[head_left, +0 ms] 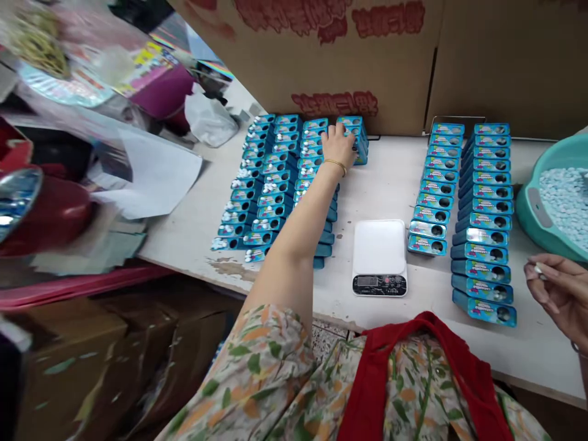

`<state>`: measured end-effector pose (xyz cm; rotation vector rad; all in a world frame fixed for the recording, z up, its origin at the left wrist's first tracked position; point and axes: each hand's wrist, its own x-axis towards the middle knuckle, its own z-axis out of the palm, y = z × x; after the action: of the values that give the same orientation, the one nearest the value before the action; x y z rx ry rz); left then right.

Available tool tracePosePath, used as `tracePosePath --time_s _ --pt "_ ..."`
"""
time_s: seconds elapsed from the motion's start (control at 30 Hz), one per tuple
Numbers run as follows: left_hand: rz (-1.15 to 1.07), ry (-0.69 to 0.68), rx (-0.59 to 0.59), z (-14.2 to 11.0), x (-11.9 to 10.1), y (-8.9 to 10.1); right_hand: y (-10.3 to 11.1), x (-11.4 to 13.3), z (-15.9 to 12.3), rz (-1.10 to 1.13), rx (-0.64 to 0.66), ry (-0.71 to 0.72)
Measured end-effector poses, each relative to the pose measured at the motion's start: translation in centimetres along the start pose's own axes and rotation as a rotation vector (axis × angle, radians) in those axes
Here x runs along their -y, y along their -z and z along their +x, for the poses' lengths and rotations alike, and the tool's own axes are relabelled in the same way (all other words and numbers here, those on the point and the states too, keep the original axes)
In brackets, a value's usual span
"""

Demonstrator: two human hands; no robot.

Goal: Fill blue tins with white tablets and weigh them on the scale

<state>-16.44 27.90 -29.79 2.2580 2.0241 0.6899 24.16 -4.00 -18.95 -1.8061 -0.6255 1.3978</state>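
Observation:
My left hand point(339, 147) reaches across to the short fourth row of blue candy boxes point(351, 120) by the cardboard, its fingers curled over a box there. Part of that box is hidden under the hand. My right hand point(558, 288), at the right edge, pinches a small white candy point(538, 271) between thumb and fingers. A white digital scale point(380, 251) lies between the box groups, its pan bare. Each box has a round hole at one end. Many boxes in the left rows point(273, 202) have white candies lying on top.
Two more rows of blue boxes point(489, 220) stand right of the scale. A teal basin point(528, 196) of pale candies sits at the right edge. Large cardboard boxes point(390, 67) wall off the back. Bags, papers and a red container point(59, 214) crowd the left.

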Motion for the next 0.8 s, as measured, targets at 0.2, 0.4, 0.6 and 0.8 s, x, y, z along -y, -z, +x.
tracePosePath --time_s 0.2,0.4,0.6,0.8 --pt "0.108 -0.098 0.213 -2.4 -1.3 3.1 0.9 0.1 -0.5 0.069 0.004 -0.036" --pt "0.201 -0.45 0.294 -14.1 -6.5 11.4 -1.3 0.3 -1.1 0.052 0.155 0.041" --pt "0.18 -0.606 0.352 -21.9 -11.1 11.2 -4.6 -1.2 -1.9 -0.017 0.391 0.06" --pt "0.02 -0.507 0.283 -22.3 -11.0 11.1 -8.2 -1.0 -2.3 -0.243 0.569 0.231"
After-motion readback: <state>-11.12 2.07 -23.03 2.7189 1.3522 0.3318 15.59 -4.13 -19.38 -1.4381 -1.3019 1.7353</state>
